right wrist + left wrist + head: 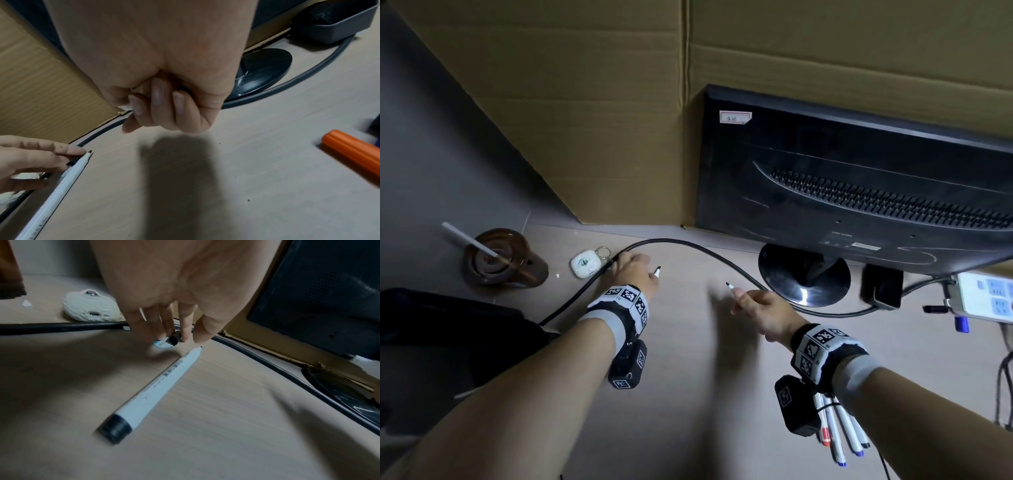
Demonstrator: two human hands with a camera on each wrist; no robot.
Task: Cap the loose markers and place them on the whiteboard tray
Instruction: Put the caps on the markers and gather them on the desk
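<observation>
My left hand [635,270] hovers low over the wooden desk [688,377] beside the black cable. Its fingertips [186,334] pinch a small black cap [173,339]. Just under that hand an uncapped white marker [156,386] with a black end lies flat on the desk, and only its tip [656,272] shows in the head view. My right hand [753,303] is curled in a fist [160,105] round a second uncapped marker, whose black tip [730,286] points toward the left hand. No whiteboard tray is in view.
A black monitor [859,192] on a round stand [804,284] fills the back right, against cardboard [585,102]. A black cable [688,245] curves across the desk. A white key fob [585,263] and a brown dish [496,260] sit at the left. Several capped markers [839,428] lie under my right wrist, one with an orange cap [349,154]. A power strip [986,299] is at the far right.
</observation>
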